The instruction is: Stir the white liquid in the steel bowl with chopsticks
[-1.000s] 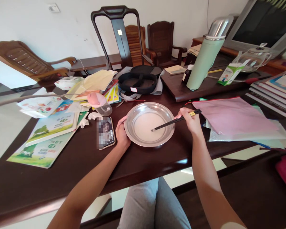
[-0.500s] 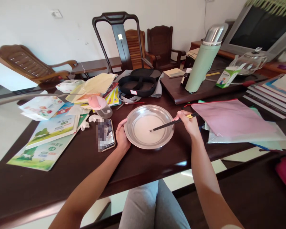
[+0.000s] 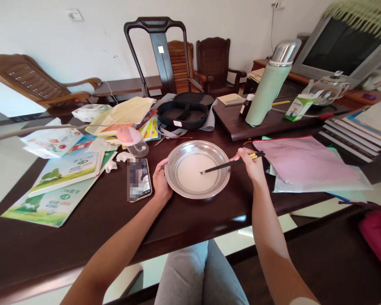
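Note:
A round metal plate (image 3: 174, 161) with a pale white liquid in it sits on the dark wooden table (image 3: 114, 212) in front of me. My left hand (image 3: 161, 182) grips the plate's left rim. My right hand (image 3: 251, 163) is closed on a pair of black chopsticks (image 3: 228, 163) whose tips dip into the liquid near the plate's middle. A phone (image 3: 139, 179) lies flat just left of my left hand.
Books and papers (image 3: 60, 173) spread over the table's left. A pink-capped cup (image 3: 131, 140) and a black case (image 3: 184, 111) stand behind the plate. A green thermos (image 3: 268, 87), a small box (image 3: 300, 106) and a pink folder (image 3: 305, 163) are to the right. Chairs stand behind.
The chopstick tips have shifted slightly within the liquid, and my view has drifted a little. My left hand has stayed on the rim.

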Demonstrator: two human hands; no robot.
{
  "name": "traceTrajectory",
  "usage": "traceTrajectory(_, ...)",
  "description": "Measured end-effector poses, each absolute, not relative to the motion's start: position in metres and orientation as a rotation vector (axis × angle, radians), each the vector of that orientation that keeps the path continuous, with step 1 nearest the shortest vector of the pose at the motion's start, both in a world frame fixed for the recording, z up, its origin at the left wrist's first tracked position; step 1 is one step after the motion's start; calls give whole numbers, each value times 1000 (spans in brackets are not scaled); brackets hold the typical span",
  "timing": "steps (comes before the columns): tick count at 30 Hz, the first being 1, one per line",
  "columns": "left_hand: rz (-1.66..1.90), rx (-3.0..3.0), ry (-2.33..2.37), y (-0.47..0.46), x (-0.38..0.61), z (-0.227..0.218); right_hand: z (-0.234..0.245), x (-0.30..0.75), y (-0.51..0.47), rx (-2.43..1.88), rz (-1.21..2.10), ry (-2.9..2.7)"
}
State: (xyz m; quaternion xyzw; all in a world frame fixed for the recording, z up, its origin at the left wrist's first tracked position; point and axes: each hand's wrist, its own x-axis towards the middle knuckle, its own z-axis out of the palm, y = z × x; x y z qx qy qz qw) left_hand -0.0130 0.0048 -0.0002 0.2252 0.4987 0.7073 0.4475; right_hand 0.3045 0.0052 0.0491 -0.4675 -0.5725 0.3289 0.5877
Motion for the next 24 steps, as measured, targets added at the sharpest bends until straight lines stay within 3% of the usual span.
traceTrajectory(18,1727,553,1252,4,-12,2,48,291,5,-1041,856,-1472)
traceTrajectory(24,1730,548,1265,4,-12,2,46,300,10,-1127,682,-1338)
